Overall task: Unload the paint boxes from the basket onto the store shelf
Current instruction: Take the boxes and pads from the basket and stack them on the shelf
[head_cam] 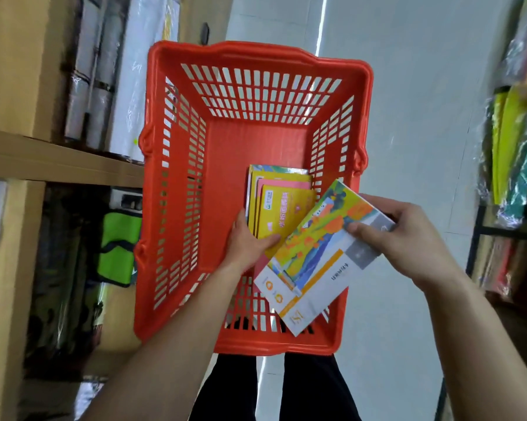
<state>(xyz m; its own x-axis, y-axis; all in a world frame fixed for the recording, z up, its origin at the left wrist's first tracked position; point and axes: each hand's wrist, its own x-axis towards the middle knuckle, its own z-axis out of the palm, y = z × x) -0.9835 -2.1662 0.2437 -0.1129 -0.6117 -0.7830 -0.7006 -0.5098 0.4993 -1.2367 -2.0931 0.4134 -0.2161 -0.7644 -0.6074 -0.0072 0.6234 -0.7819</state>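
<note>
A red plastic basket (pixel 256 65) stands on the floor below me. A small stack of yellow paint boxes (pixel 282 205) lies at the right of its bottom. My left hand (pixel 247 241) reaches into the basket and grips the near end of the top yellow box. My right hand (pixel 405 238) holds a larger white paint box with a colourful painted cover (pixel 314 268), tilted above the basket's near right corner. The wooden store shelf (pixel 52 161) runs along the left.
The left shelf holds wrapped rolls (pixel 89 95) above and a green bag (pixel 119 247) below. A rack with coloured sheets (pixel 511 141) stands at the right. Pale floor (pixel 414 101) stretches beyond the basket. My dark trouser legs (pixel 274 390) are at the basket's near edge.
</note>
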